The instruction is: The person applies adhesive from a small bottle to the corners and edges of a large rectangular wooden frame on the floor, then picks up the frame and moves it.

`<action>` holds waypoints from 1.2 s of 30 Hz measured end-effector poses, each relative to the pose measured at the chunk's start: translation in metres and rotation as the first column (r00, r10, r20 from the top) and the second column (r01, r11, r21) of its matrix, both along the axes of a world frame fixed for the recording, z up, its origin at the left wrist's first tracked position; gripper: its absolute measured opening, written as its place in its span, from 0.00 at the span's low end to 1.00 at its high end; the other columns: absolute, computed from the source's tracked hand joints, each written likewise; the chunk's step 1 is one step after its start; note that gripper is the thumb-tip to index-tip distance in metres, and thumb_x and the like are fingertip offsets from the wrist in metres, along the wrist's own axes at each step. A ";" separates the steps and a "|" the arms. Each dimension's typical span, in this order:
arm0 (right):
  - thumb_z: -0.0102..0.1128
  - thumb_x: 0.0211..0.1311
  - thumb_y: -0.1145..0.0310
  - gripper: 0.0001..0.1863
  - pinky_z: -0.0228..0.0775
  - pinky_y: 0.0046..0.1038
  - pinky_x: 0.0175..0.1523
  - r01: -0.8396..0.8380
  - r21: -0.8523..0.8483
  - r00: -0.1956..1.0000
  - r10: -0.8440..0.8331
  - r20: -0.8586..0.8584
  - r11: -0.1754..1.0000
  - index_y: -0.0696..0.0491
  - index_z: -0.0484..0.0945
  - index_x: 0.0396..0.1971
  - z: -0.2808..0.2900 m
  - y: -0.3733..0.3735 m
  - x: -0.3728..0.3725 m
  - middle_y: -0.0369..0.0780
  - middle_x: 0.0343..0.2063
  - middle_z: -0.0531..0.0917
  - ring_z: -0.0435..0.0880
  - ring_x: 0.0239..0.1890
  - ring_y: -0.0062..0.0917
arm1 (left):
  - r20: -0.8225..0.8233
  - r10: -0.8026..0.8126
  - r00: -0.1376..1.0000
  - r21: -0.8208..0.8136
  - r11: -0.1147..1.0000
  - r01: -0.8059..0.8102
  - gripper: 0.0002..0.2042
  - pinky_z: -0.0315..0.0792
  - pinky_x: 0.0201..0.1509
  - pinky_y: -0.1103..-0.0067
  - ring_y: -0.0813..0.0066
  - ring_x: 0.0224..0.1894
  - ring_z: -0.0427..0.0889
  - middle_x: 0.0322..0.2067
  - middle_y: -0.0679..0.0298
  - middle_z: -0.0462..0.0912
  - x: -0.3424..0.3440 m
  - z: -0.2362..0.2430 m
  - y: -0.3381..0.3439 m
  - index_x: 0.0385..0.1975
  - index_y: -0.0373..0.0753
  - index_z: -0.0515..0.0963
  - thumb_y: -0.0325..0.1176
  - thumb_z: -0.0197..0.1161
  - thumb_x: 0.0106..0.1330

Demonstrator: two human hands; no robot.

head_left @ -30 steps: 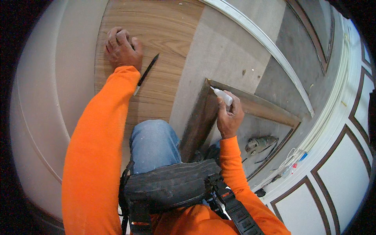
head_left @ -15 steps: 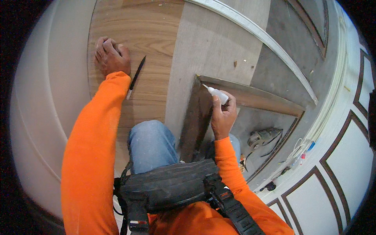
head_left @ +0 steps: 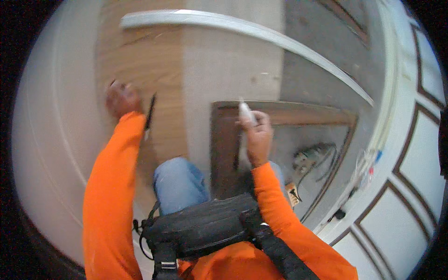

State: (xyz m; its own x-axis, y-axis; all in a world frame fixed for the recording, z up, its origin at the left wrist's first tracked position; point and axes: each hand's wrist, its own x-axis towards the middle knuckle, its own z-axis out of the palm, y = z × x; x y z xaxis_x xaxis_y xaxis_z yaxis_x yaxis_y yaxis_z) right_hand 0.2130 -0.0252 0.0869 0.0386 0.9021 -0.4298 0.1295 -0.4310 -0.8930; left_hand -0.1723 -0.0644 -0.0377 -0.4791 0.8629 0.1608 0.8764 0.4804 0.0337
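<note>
My right hand (head_left: 259,135) grips a small white squeeze bottle (head_left: 247,113) with a thin nozzle, which points up and away from me. The nozzle is over the near-left corner area of a dark brown moulding frame (head_left: 303,112) lying on the floor. On the wood-grain board (head_left: 163,60) at the left, my left hand (head_left: 122,99) rests with its fingers curled in. Motion blurs it, and whatever is in it, if anything, cannot be made out. Just right of that hand lies a dark pen-like marker (head_left: 150,113) with a pale end.
A long white strip (head_left: 205,18) crosses the far side. Inside the frame lies a power tool (head_left: 310,156) with a cord. Cables (head_left: 361,172) run along the base of the right wall (head_left: 410,182), which has brown panel moulding. My knee (head_left: 179,184) is close by.
The view has shifted, so more of the white strip shows. My right hand has tipped the bottle more upright, its nozzle off the frame corner. My left hand stays on the board.
</note>
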 end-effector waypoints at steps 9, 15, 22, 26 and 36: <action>0.62 0.67 0.66 0.22 0.72 0.25 0.53 0.024 0.174 0.981 -0.057 0.183 0.984 0.58 0.73 0.57 -0.009 0.049 0.082 0.39 0.45 0.82 0.81 0.46 0.22 | 0.006 0.165 0.986 0.263 0.951 -0.161 0.16 0.65 0.65 0.60 0.49 0.60 0.71 0.54 0.48 0.76 0.013 0.000 -0.013 0.47 0.34 0.73 0.39 0.57 0.66; 0.61 0.67 0.65 0.21 0.73 0.28 0.54 0.280 0.231 0.939 -0.316 0.137 0.932 0.58 0.73 0.56 0.027 0.079 0.175 0.42 0.45 0.83 0.82 0.46 0.25 | -0.098 0.112 0.989 0.248 0.965 -0.085 0.17 0.67 0.61 0.58 0.48 0.58 0.72 0.52 0.49 0.75 -0.019 -0.051 -0.031 0.48 0.35 0.71 0.40 0.57 0.68; 0.63 0.66 0.64 0.16 0.73 0.26 0.48 0.466 0.229 0.761 -0.520 0.388 0.854 0.57 0.75 0.48 0.070 0.030 0.316 0.39 0.40 0.83 0.82 0.41 0.21 | -0.052 0.079 0.996 0.098 0.992 -0.074 0.15 0.67 0.61 0.64 0.54 0.55 0.74 0.51 0.51 0.76 -0.004 -0.017 0.042 0.48 0.35 0.74 0.35 0.56 0.66; 0.60 0.69 0.65 0.13 0.72 0.22 0.43 0.659 0.367 0.558 -0.754 0.347 0.657 0.58 0.72 0.45 0.029 -0.006 0.447 0.36 0.36 0.81 0.80 0.38 0.17 | 0.715 -0.413 0.564 0.238 0.902 0.359 0.14 0.67 0.61 0.67 0.58 0.53 0.75 0.48 0.52 0.78 0.272 0.048 0.173 0.47 0.34 0.77 0.31 0.58 0.64; 0.61 0.67 0.59 0.18 0.72 0.33 0.45 0.717 0.410 0.338 -0.796 0.502 0.564 0.58 0.75 0.45 -0.018 0.057 0.600 0.46 0.36 0.82 0.81 0.37 0.34 | 0.273 -0.959 0.082 0.353 0.179 0.918 0.05 0.67 0.56 0.61 0.55 0.51 0.74 0.44 0.58 0.77 0.741 0.048 0.345 0.36 0.42 0.76 0.33 0.58 0.64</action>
State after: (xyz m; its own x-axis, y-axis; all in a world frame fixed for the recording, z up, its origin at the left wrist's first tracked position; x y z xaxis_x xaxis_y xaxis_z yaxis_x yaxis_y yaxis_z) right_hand 0.8129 0.0315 0.0690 0.9218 0.3826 0.0618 0.2788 -0.5438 -0.7915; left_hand 0.5691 0.2804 0.0106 0.6908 0.6492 0.3182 0.4996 -0.7468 0.4390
